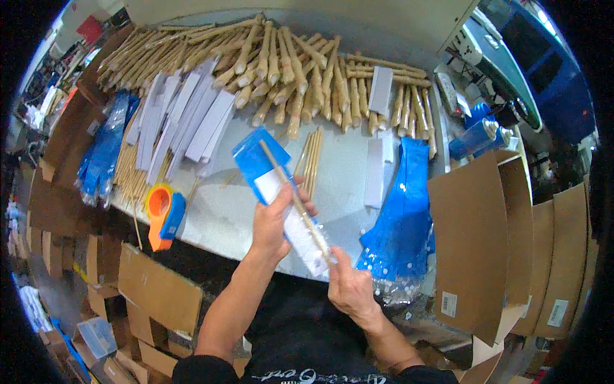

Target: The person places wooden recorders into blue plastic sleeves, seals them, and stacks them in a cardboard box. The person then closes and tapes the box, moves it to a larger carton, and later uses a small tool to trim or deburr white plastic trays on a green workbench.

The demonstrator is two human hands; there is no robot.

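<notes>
My left hand [278, 218] grips a blue and clear plastic sleeve [259, 161] at its middle, with a white paper strip [300, 235] and a thin wooden stick [302, 206] lying lengthwise along it. The fingers of my right hand [352, 283] pinch the lower end of the stick and sleeve. Whether the stick is inside the sleeve I cannot tell. Several thin sticks [312, 163] lie on the white table [336, 158] just beyond my left hand. To the right is a fanned stack of blue plastic sleeves [400, 206], beside white paper strips [374, 173].
Many wrapped, knobbly bamboo-like sticks [288, 62] are heaped at the back. Left are folded white papers [177, 115], blue sleeves [108, 144], thin sticks [132, 177] and an orange and blue tape dispenser [160, 216] at the table edge. Cardboard boxes [470, 240] and blue spray cans [475, 139] stand right.
</notes>
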